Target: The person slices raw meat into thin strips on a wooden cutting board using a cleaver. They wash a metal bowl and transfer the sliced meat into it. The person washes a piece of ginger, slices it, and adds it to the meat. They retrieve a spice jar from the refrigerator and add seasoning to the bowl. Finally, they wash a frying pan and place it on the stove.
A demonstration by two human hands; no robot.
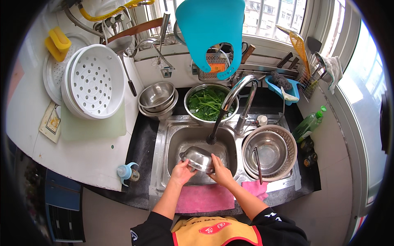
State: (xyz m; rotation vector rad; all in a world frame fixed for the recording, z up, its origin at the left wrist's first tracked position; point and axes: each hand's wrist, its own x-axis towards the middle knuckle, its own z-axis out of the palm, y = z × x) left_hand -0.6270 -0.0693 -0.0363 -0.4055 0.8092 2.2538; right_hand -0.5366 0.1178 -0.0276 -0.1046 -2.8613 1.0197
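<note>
A small stainless steel bowl is tilted over the sink basin, its rounded outer side facing up. My left hand grips its near left rim, and my right hand holds its right end. Just above the bowl hangs the dark spray head of the chrome faucet; I cannot tell whether water runs. Behind the basin stands a steel bowl with leafy greens in water. On the right, a beige plastic colander holds another steel bowl with dark chopsticks leaning in it.
Stacked steel bowls stand at back left, near white perforated baskets. A baby bottle sits at the counter's left edge. Pink cloths cover the front edge. A turquoise bib hangs above; a green soap bottle stands right.
</note>
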